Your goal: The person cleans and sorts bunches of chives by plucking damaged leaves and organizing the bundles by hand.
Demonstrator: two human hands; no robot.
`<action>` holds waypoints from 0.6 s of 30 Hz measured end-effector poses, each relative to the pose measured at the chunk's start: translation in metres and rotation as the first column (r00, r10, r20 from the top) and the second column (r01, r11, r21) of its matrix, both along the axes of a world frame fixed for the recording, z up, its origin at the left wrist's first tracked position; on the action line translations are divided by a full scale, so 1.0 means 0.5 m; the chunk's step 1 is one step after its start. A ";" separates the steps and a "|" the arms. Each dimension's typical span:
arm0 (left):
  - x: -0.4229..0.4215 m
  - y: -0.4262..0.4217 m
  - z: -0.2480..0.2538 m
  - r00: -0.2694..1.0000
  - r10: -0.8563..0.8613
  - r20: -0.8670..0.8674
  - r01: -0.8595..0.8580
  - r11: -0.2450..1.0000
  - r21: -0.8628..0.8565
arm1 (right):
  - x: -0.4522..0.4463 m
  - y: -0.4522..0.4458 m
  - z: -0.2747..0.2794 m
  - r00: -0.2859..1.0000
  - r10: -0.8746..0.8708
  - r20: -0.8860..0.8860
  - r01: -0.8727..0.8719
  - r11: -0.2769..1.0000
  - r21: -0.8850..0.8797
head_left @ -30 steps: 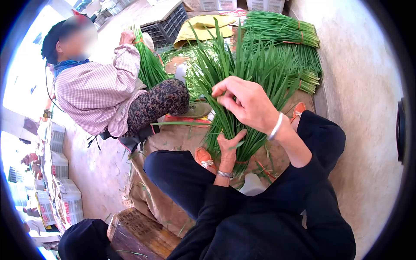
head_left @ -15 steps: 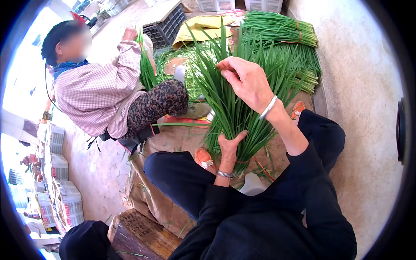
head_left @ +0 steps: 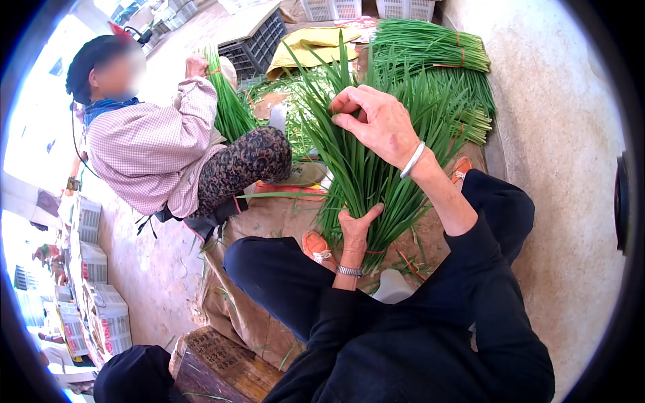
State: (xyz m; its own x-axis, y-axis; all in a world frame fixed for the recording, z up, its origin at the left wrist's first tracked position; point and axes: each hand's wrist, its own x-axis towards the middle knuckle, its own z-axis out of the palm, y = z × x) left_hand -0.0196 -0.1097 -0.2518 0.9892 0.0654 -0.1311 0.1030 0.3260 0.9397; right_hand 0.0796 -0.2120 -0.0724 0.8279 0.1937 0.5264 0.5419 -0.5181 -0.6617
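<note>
A large bunch of garlic chives (head_left: 366, 181) stands fanned out between my knees, its leaves pointing away from me. Around its lower part my left hand (head_left: 356, 232) is wrapped, thumb lying across the leaves, just above a reddish band (head_left: 376, 252) near the base. My right hand (head_left: 376, 124), with a silvery bangle at the wrist, is over the upper leaves. Its thumb and forefinger are pinched together near the bunch's left side; what sits between the fingertips is too small to make out.
Banded chive bundles (head_left: 433, 50) are stacked ahead by the wall (head_left: 551, 101). At left a seated co-worker (head_left: 151, 134) holds another chive bundle (head_left: 228, 101). A black crate (head_left: 252, 50), a yellow sack (head_left: 312, 47) and loose trimmings lie ahead; a wooden stool (head_left: 222, 366) is at lower left.
My right hand has shifted slightly left, still pinched over the leaves. My left hand keeps its hold. The co-worker's chive bundle has turned, with its band now more visible.
</note>
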 end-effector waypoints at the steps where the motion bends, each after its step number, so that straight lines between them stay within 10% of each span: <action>1: 0.001 0.000 -0.001 1.000 -0.001 0.000 0.001 1.000 0.000 | 0.000 0.001 0.002 1.000 -0.001 0.000 0.001 1.000 0.000; 18: -0.001 0.001 -0.001 1.000 0.002 -0.031 -0.004 0.999 -0.053 | -0.031 0.001 -0.018 0.994 -0.087 0.059 0.090 0.995 -0.041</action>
